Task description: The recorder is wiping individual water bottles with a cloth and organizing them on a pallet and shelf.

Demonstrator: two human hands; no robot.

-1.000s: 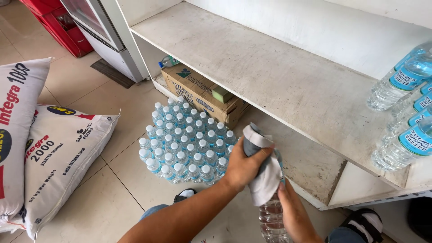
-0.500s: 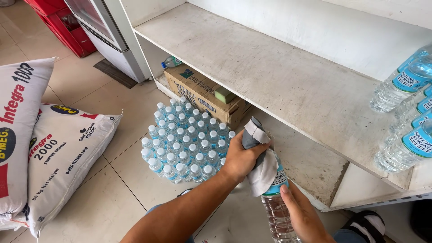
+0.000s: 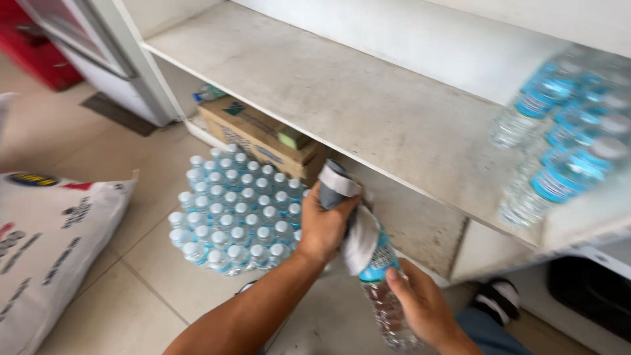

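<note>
We see the clear plastic bottle [image 3: 384,289] tilted, its top pointing up-left toward the shelf [image 3: 368,105]. The left hand [image 3: 327,227] grips a grey-white cloth [image 3: 348,210] wrapped over the top; the right hand [image 3: 420,306] holds the ribbed lower body, above the tiled floor [image 3: 125,309].

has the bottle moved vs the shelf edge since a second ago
Yes. The bottle has tilted, its cloth-wrapped top now nearer the shelf edge.
</note>
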